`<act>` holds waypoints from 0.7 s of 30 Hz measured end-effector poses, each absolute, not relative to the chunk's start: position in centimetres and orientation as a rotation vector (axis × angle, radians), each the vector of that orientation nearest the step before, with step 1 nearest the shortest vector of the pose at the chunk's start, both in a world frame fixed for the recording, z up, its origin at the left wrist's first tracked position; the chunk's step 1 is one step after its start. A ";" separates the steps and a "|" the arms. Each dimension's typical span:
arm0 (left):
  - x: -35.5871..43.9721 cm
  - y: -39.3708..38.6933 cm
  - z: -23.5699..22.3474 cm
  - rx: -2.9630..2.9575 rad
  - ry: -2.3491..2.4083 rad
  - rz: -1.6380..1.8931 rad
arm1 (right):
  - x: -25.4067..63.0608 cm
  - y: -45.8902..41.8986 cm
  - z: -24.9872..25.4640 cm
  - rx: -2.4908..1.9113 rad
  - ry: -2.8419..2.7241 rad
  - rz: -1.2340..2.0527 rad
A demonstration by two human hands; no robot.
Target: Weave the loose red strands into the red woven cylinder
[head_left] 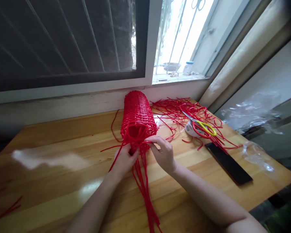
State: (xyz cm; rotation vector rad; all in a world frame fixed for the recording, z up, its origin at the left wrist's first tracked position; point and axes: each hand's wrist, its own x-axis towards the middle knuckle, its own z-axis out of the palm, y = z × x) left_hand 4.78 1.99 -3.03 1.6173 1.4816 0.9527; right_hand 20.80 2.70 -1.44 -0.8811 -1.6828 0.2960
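Observation:
A red woven basket (138, 110) lies on its side on the wooden table, its mouth facing me. Several long red strands (145, 191) hang from the lower rim toward the table's front edge. At the lower left of the mouth, my left hand (123, 158) is closed on the woven rim and strands, its fingertips partly hidden. My right hand (163, 150) pinches a red strand (147, 141) between thumb and fingers at the rim's right side. Loose strand ends also stick out to the left, over my left wrist.
A heap of loose red strands (177, 105) lies at the back right. Scissors (200, 126) with red and yellow handles rest on a white roll-like object (192, 131). A black phone (229, 163) and clear plastic wrap (259, 155) lie to the right. A window (149, 42) stands behind.

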 end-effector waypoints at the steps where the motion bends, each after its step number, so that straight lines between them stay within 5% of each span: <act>1: 4.8 2.0 -3.1 1.615 1.480 0.960 | 20.7 2.7 -1.4 -0.894 -1.686 0.288; 21: 5.1 1.7 -4.7 1.658 1.556 1.118 | 20.0 2.3 -1.7 -0.829 -1.774 0.111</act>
